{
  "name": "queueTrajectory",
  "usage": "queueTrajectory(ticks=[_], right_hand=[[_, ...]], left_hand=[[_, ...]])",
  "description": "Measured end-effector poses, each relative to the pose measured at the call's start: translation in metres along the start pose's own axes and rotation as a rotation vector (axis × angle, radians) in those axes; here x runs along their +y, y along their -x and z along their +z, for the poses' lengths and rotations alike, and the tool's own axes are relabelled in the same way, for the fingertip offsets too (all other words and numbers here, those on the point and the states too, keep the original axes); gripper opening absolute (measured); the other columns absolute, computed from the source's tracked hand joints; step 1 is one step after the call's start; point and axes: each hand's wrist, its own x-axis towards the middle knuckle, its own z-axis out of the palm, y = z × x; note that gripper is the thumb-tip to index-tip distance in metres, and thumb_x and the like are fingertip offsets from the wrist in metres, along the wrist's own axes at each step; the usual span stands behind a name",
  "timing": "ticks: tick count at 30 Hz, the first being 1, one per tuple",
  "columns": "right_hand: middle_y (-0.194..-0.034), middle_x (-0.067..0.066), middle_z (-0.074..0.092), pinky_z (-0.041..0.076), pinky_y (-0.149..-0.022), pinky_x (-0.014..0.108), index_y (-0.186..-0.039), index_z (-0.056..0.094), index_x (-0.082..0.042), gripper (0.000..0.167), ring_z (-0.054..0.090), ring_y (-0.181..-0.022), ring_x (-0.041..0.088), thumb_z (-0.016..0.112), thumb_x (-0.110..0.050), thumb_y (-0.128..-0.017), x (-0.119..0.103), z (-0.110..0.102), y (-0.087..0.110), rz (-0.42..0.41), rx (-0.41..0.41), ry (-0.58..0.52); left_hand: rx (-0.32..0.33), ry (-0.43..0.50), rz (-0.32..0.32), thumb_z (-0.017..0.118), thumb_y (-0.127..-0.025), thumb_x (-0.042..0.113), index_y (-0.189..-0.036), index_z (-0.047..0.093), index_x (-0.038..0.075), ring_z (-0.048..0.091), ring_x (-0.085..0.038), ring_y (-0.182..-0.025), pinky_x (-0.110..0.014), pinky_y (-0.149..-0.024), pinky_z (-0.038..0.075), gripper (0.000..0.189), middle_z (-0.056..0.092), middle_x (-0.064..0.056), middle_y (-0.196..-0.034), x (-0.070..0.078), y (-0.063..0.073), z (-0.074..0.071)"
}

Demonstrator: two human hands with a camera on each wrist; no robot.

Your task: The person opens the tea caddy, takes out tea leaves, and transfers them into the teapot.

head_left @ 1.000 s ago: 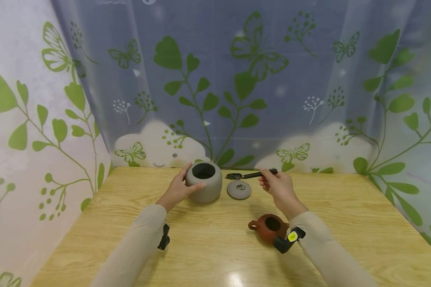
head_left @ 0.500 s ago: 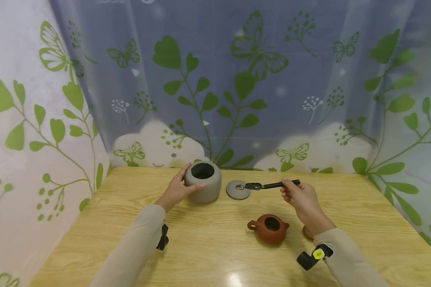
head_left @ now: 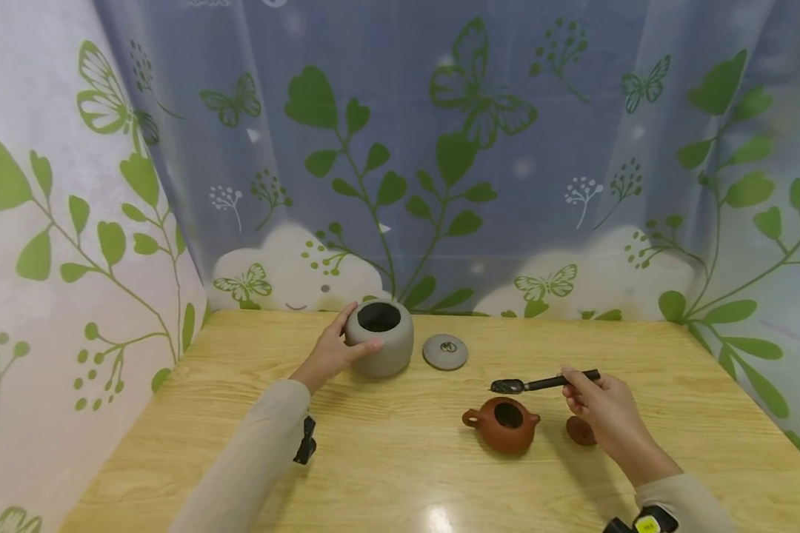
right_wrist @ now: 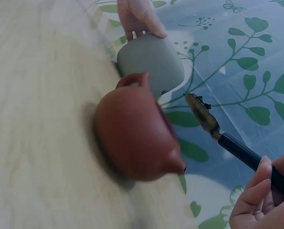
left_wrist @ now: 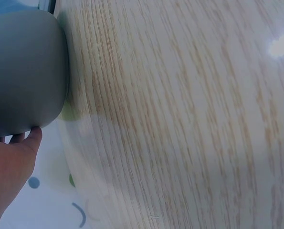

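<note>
My left hand (head_left: pixel 327 357) holds the grey round jar (head_left: pixel 392 358) from its left side, thumb across the front and fingers round the back. The jar stands upright, its dark mouth uncovered. My right hand (head_left: pixel 608 414) pinches the black handle of a small scoop (head_left: pixel 548 382). Dark, leaf-like bits lie in the scoop's bowl, which in the right wrist view (right_wrist: pixel 201 112) is raised above the table. In the head view the scoop's bowl appears just beyond the reddish-brown teapot (head_left: pixel 500 438). That teapot is lidless, with its handle to the left and spout to the right.
A grey jar lid (head_left: pixel 445 358) with a dark mark on top lies right of the jar. The small brown teapot lid (head_left: pixel 581 431) rests near my right hand, partly covered by it. Patterned cloth (head_left: pixel 400 185) rises behind the wooden table (head_left: pixel 373 459).
My right hand has carried the scoop from beside the jar, past the grey lid, rightward and nearer to me, to the teapot. The left hand stays on the jar.
</note>
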Motion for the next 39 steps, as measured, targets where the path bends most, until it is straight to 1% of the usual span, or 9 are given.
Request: queueTrajectory(ticks=[7,10,17,22,25,27,30,35,39], right_hand=[[-0.068,-0.006,0.061,0.051,-0.066,0.021,-0.083,0.065,-0.011,0.024,0.055,-0.064,0.004,0.061,-0.031,-0.095,0.005,-0.013,0.009,0.042,0.012,0.077],[-0.068,-0.007,0.062,0.052,-0.066,0.022,-0.078,0.066,-0.011,0.028,0.056,-0.064,0.005,0.061,-0.032,-0.095,0.006,-0.015,0.011,0.027,0.02,0.129],[-0.065,-0.006,0.063,0.05,-0.063,0.027,-0.073,0.066,-0.005,0.037,0.058,-0.061,0.012,0.061,-0.034,-0.095,0.005,-0.015,0.013,-0.114,0.049,0.331],[-0.066,-0.003,0.063,0.043,-0.053,0.027,-0.088,0.068,0.002,0.041,0.054,-0.058,0.016,0.061,-0.038,-0.095,0.001,-0.01,0.016,-0.208,0.064,0.471],[-0.069,0.001,0.065,0.04,-0.048,0.028,-0.099,0.069,0.003,0.042,0.055,-0.057,0.017,0.06,-0.038,-0.095,-0.002,-0.006,0.018,-0.29,0.076,0.561],[-0.072,0.005,0.067,0.041,-0.047,0.028,-0.102,0.07,0.002,0.04,0.057,-0.058,0.017,0.061,-0.037,-0.095,-0.004,-0.004,0.02,-0.351,0.083,0.603],[-0.075,0.007,0.068,0.039,-0.045,0.028,-0.104,0.071,-0.001,0.036,0.056,-0.056,0.015,0.061,-0.034,-0.095,-0.006,0.0,0.022,-0.412,0.085,0.636],[-0.073,0.004,0.067,0.035,-0.042,0.028,-0.1,0.071,-0.004,0.031,0.045,-0.048,0.015,0.062,-0.033,-0.095,-0.007,0.001,0.023,-0.43,0.094,0.657],[-0.073,0.004,0.067,0.034,-0.041,0.028,-0.102,0.071,-0.003,0.031,0.042,-0.046,0.014,0.062,-0.032,-0.095,-0.006,-0.001,0.023,-0.43,0.093,0.644]], left_hand=[[-0.002,-0.008,-0.011,0.074,-0.086,0.025,-0.155,0.013,0.016,0.017,-0.034,-0.145,-0.053,-0.11,0.029,0.093,0.016,-0.016,-0.158,0.001,0.001,0.0],[-0.001,-0.011,-0.014,0.074,-0.086,0.026,-0.156,0.013,0.016,0.016,-0.034,-0.145,-0.054,-0.11,0.028,0.093,0.015,-0.016,-0.158,0.002,0.001,-0.001],[0.003,-0.01,-0.021,0.075,-0.086,0.026,-0.156,0.013,0.016,0.017,-0.034,-0.145,-0.053,-0.111,0.027,0.094,0.016,-0.017,-0.158,0.003,0.002,-0.001],[0.003,-0.009,-0.023,0.075,-0.085,0.025,-0.156,0.013,0.015,0.017,-0.034,-0.145,-0.054,-0.111,0.028,0.094,0.016,-0.017,-0.158,0.004,0.002,0.0],[0.002,-0.006,-0.023,0.075,-0.085,0.025,-0.156,0.013,0.015,0.017,-0.034,-0.145,-0.053,-0.111,0.028,0.094,0.016,-0.016,-0.158,0.004,0.002,0.0],[0.001,-0.004,-0.023,0.075,-0.086,0.026,-0.156,0.012,0.015,0.017,-0.034,-0.145,-0.053,-0.111,0.028,0.094,0.016,-0.016,-0.158,0.003,0.001,0.0],[0.002,0.0,-0.019,0.075,-0.086,0.026,-0.156,0.012,0.015,0.018,-0.033,-0.145,-0.053,-0.111,0.028,0.094,0.016,-0.016,-0.158,0.003,0.001,0.0],[-0.001,0.006,-0.014,0.075,-0.085,0.025,-0.155,0.013,0.015,0.018,-0.034,-0.145,-0.054,-0.11,0.028,0.095,0.017,-0.016,-0.158,0.0,0.0,0.0],[0.015,-0.006,0.0,0.077,-0.083,0.034,-0.156,0.013,0.021,0.018,-0.032,-0.145,-0.054,-0.11,0.029,0.098,0.017,-0.012,-0.158,-0.022,-0.014,0.001]])
